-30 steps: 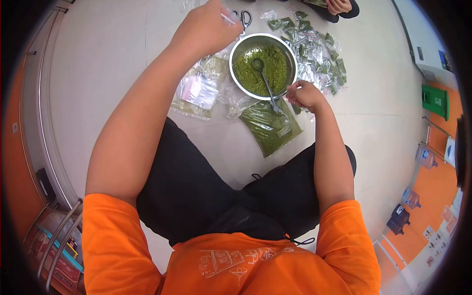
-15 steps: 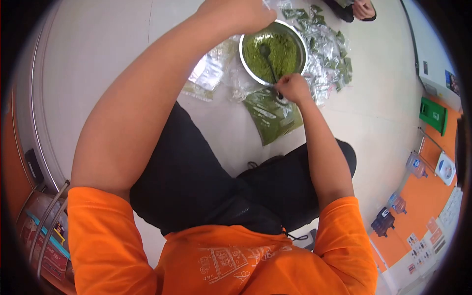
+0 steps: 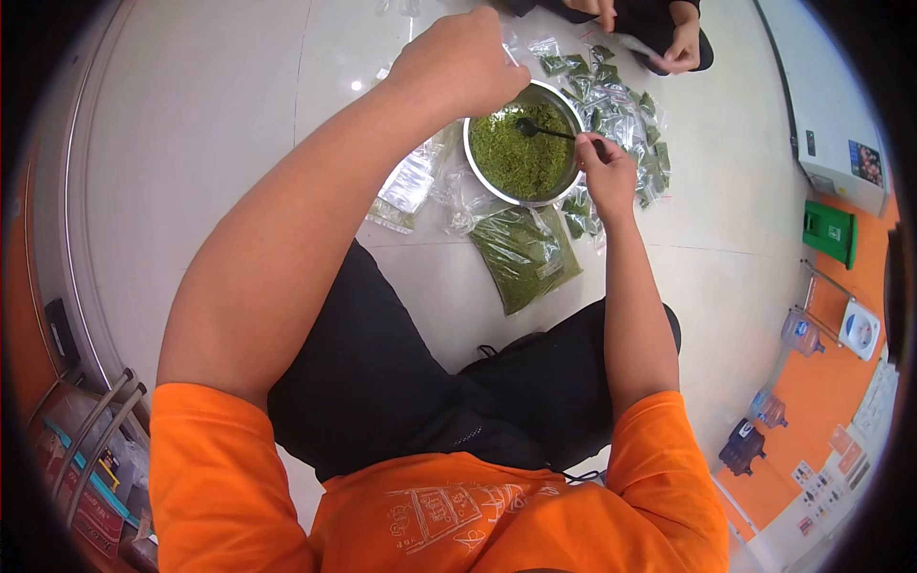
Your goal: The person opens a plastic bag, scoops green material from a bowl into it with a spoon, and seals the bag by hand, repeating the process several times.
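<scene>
A metal bowl (image 3: 468, 153) on the floor holds green, crumbly flakes (image 3: 521, 164). My right hand (image 3: 608, 177) is closed on the handle of a black spoon (image 3: 549, 131) at the bowl's right rim, and the spoon's head rests over the flakes. Above the bowl's upper left edge, my left hand (image 3: 463, 65) is closed in a pinch on a clear plastic bag (image 3: 513, 50), mostly hidden behind the fingers. A large bag of green flakes (image 3: 525, 256) lies flat just below the bowl.
Several small filled bags (image 3: 621, 115) are spread right of the bowl. Flat clear bags (image 3: 409, 186) lie to its left. Another person's hands (image 3: 680, 48) are at the top. A green bin (image 3: 829, 232) and water jugs (image 3: 743, 447) stand along the right wall.
The spoon has swung from pointing down toward me to lying nearly sideways, its handle now at the bowl's right. The other person's second hand has come into view. The camera view has shifted slightly.
</scene>
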Demonstrator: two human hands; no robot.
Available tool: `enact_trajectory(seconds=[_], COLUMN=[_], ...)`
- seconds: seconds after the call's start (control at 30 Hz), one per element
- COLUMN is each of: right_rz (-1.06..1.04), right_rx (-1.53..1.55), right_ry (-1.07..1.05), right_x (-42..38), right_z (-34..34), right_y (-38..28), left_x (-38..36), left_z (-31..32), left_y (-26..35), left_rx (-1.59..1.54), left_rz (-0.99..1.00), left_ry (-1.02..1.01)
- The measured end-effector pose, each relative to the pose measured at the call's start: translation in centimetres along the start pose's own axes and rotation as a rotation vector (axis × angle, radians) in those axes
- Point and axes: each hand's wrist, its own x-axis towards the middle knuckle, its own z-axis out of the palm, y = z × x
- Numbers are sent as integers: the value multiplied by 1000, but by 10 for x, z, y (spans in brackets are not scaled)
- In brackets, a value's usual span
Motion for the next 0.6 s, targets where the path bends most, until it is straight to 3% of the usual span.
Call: enact_trajectory(seconds=[0.17, 0.23, 0.33, 0.4, 0.5, 0.6], right_rz=[-283, -376, -455, -500, -415, -451], right_rx=[-323, -351, -330, -311, -319, -236], right_ry=[195, 82, -107, -167, -78, -169], right_x=[4, 0, -16, -18, -13, -14], right_z=[-2, 3, 19, 24, 25, 29], right_y=[1, 5, 5, -7, -6, 5], left_x=[5, 4, 11, 22, 26, 25], left_z=[12, 16, 12, 28, 39, 39], left_y=[-12, -16, -13, -23, -31, -30], left_rx=[1, -21, -3, 28, 55, 52], left_rz=[20, 58, 23, 70, 80, 51], left_ry=[63, 128, -43, 25, 92, 59])
